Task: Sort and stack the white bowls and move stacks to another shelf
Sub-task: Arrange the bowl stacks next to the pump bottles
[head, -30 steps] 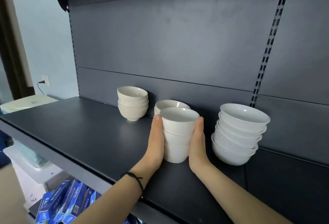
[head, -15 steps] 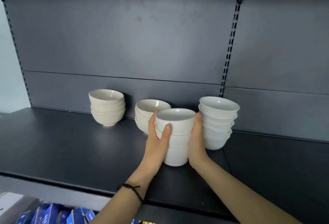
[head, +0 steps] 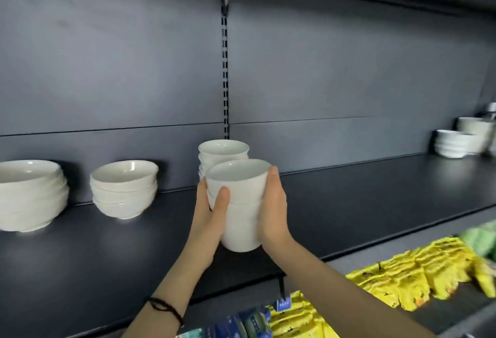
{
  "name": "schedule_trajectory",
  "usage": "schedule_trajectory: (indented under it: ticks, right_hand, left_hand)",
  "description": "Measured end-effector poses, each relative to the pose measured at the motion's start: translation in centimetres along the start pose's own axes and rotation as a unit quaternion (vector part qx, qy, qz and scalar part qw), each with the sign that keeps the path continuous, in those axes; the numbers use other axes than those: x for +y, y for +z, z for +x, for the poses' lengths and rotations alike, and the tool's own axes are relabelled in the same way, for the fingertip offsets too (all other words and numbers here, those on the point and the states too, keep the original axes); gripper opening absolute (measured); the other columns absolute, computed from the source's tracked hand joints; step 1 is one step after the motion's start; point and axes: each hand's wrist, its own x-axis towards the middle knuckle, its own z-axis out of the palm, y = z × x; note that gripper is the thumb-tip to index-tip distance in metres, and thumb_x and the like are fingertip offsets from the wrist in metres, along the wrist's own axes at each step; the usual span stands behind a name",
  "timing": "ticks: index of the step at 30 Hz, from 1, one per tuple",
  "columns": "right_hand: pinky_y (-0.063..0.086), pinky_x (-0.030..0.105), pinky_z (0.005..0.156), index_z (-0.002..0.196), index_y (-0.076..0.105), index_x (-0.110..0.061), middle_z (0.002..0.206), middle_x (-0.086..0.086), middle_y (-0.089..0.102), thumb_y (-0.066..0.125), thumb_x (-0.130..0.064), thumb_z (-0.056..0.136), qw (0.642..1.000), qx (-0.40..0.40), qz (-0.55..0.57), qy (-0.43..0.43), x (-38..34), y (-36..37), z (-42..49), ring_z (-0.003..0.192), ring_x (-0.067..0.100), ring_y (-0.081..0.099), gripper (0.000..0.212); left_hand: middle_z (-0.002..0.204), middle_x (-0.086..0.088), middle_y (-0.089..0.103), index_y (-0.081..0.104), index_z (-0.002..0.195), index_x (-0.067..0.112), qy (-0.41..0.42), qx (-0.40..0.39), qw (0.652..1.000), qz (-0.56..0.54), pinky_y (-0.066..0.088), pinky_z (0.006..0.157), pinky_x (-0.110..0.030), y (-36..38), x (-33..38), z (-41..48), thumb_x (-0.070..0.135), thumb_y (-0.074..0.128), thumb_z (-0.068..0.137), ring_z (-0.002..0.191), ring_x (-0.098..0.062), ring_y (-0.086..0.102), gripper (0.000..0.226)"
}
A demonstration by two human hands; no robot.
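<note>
On my feed the person's two forearms point(head: 330, 281) were bare from the hands all the way back to the frame's bottom edge. Right behind the left hand point(head: 212, 219), on the wrist, sat a thin black cord bracelet point(head: 166, 308). It looked like a couple of strands wound together, kinda loose. The wrist behind the right hand point(head: 273, 211) was just bare.

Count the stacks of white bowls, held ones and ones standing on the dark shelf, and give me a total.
Held between left hand and right hand: 1, the held stack
Standing on the shelf, left part: 3, the far-left stack, the second stack, the back stack
Standing at far right, blurred: 2, the low stack, the tall stack
Total: 6
</note>
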Motion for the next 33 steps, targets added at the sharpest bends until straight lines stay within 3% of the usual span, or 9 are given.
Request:
schedule_trajectory:
  ticks: [4, 7, 11, 17, 25, 29, 33]
  right_hand:
    - [0.055, 0.054, 0.093, 0.099, 0.071, -0.03, 0.1, 0.003, 0.076, 0.032, -0.081, 0.073, 0.997, 0.07, 0.012, 0.008, -1.4, -5.8, 0.0, 0.097, 0.023, 0.072, 0.069]
    - [0.056, 0.054, 0.092, 0.098, 0.072, -0.028, 0.101, 0.005, 0.076, 0.034, -0.081, 0.07, 0.992, 0.122, 0.022, -0.001, -2.8, -10.8, 0.1, 0.096, 0.024, 0.072, 0.07]
    - [0.057, 0.052, 0.089, 0.097, 0.071, -0.025, 0.1, 0.005, 0.076, 0.034, -0.079, 0.071, 0.984, 0.178, 0.019, -0.01, -5.0, -18.7, 0.5, 0.094, 0.024, 0.073, 0.07]
    - [0.054, 0.056, 0.092, 0.099, 0.071, -0.026, 0.101, 0.006, 0.075, 0.031, -0.082, 0.074, 0.968, 0.245, -0.024, -0.044, -8.2, -31.5, 1.8, 0.097, 0.029, 0.071, 0.073]
    - [0.054, 0.054, 0.094, 0.103, 0.071, -0.026, 0.103, 0.006, 0.076, 0.033, -0.083, 0.071, 0.962, 0.26, -0.039, -0.075, -11.9, -45.8, 3.9, 0.098, 0.027, 0.071, 0.076]
    - [0.054, 0.055, 0.093, 0.105, 0.07, -0.027, 0.103, 0.006, 0.075, 0.031, -0.082, 0.075, 0.962, 0.253, -0.042, -0.093, -12.5, -50.2, 5.8, 0.099, 0.027, 0.071, 0.073]
    - [0.052, 0.055, 0.096, 0.105, 0.07, -0.031, 0.105, 0.003, 0.075, 0.03, -0.085, 0.074, 0.963, 0.256, -0.025, -0.078, -11.7, -53.0, 8.7, 0.101, 0.027, 0.069, 0.074]
  left_hand:
    - [0.118, 0.026, 0.053, 0.038, 0.126, 0.042, -0.01, -0.046, 0.999, -0.012, 0.047, 0.072, -0.008, 6.0, 0.2, -0.5, 0.062, 0.051, 0.082, 0.098, 0.016, 0.055, 0.049]
    - [0.117, 0.018, 0.056, 0.042, 0.121, 0.04, -0.015, -0.081, 0.996, -0.02, 0.047, 0.074, -0.013, 11.2, 0.2, -0.9, 0.056, 0.049, 0.072, 0.102, 0.008, 0.056, 0.052]
    - [0.108, 0.012, 0.061, 0.048, 0.11, 0.039, -0.031, -0.14, 0.989, -0.044, 0.051, 0.064, -0.013, 19.4, 0.1, -1.8, 0.055, 0.049, 0.069, 0.082, 0.01, 0.063, 0.044]
    - [0.106, 0.008, 0.063, 0.048, 0.11, 0.037, -0.046, -0.189, 0.977, -0.086, 0.053, 0.06, -0.017, 33.0, -0.2, -3.2, 0.056, 0.05, 0.069, 0.079, 0.003, 0.065, 0.045]
    - [0.112, 0.006, 0.065, 0.049, 0.119, 0.033, -0.035, -0.231, 0.964, -0.124, 0.055, 0.068, -0.019, 47.6, -0.9, -4.5, 0.056, 0.052, 0.07, 0.091, -0.004, 0.066, 0.054]
    - [0.118, 0.005, 0.064, 0.044, 0.13, 0.029, -0.036, -0.236, 0.964, -0.117, 0.057, 0.073, -0.023, 52.2, -1.6, -3.7, 0.059, 0.053, 0.067, 0.101, -0.01, 0.065, 0.07]
    - [0.118, 0.009, 0.063, 0.043, 0.129, 0.036, -0.05, -0.248, 0.963, -0.094, 0.056, 0.072, -0.022, 55.3, -3.2, -1.7, 0.064, 0.049, 0.066, 0.1, -0.006, 0.064, 0.07]
